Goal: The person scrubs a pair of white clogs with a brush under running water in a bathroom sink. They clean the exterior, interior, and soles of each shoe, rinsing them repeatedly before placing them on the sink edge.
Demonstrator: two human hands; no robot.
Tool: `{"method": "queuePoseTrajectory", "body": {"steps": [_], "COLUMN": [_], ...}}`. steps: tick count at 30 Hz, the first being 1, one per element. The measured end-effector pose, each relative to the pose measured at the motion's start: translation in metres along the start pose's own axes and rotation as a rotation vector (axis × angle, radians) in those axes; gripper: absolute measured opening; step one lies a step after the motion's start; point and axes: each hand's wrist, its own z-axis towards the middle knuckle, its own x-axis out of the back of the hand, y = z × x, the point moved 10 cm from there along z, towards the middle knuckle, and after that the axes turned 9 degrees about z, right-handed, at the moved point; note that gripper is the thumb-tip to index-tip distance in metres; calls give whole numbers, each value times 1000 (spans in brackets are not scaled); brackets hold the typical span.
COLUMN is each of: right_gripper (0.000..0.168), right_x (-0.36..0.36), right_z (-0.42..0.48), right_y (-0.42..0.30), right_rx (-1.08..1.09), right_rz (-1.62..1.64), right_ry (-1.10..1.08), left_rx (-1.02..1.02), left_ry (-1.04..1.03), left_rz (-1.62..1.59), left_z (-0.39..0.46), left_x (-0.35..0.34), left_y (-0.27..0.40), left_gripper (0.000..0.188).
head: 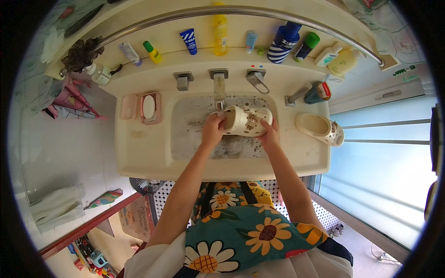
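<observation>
Between my two hands, a cream foam clog (pixel 243 121) with charms on its perforated upper lies sideways over the sink basin (pixel 184 139). My left hand (pixel 213 129) grips the heel end, right by the spout of the faucet (pixel 219 92). The toe end is held in my right hand (pixel 269 133), thumb on the upper. Murky grey, foamy water fills the basin below. A second cream clog (pixel 314 124) rests on the counter's right side. Whether water is running from the spout is hard to tell.
A pink soap dish holding a white soap bar (pixel 149 107) sits left of the basin. Faucet handles (pixel 183 81) flank the spout. Several bottles and tubes line the back ledge (pixel 240 57), below a metal rail (pixel 194 13). A cup (pixel 316 93) stands at the right back.
</observation>
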Motion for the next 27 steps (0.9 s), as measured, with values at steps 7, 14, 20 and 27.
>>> {"method": "queuePoseTrajectory", "body": {"steps": [7,14,20,27], "right_gripper": [47,44,54,75], "right_x": [8,-14,-38,-61], "right_z": [5,22,21,-9], "right_y": [16,89,116,82], "right_rx": [-88,-436,-486,-500], "right_rz": [165,390,244,-239], "right_ry": [-22,-99,-82,-231], "left_rx": [122,436,296,289], "left_ry": [315,242,220,136], "left_rz": [-83,-990,-981,-947], "left_z": [-2,-25,-48,-84], "left_x": [23,43,84,85], "left_y": [-33,-67,-75,-97], "left_gripper": [33,41,58,60]}}
